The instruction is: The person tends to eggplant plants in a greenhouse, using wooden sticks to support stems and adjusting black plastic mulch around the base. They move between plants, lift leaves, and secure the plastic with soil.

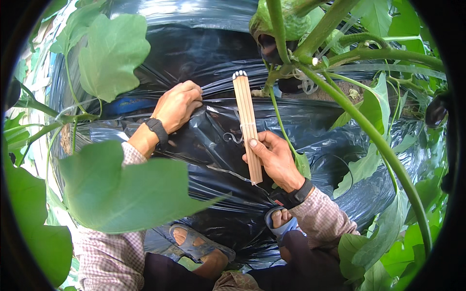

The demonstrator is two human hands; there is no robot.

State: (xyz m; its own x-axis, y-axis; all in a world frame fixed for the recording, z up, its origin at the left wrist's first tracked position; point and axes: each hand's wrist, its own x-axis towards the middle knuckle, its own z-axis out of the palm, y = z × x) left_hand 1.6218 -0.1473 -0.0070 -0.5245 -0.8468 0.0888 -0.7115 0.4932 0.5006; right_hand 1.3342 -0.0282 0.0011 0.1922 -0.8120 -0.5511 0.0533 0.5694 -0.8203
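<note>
In my right hand (275,160) is a bundle of slim, pale wooden sticks (244,102), with the thumb across its lower part. Their upper ends show white and dark tips, and a thin band circles the middle. The bundle is nearly upright in view, leaning slightly left at the top. My left hand (179,105), fingers curled, grips black plastic mulch film (204,47) left of the sticks. Taut creases run right from its fingertips, which are partly hidden. A curl of clear strip (232,138) is beside the bundle.
A thick branching green stem (342,91) arches over the right side, with dark eggplants (436,111) nearby. A large leaf (123,189) covers part of my left forearm. My sandalled feet (202,243) rest on the film. Something blue (129,105) shows beneath the film at left.
</note>
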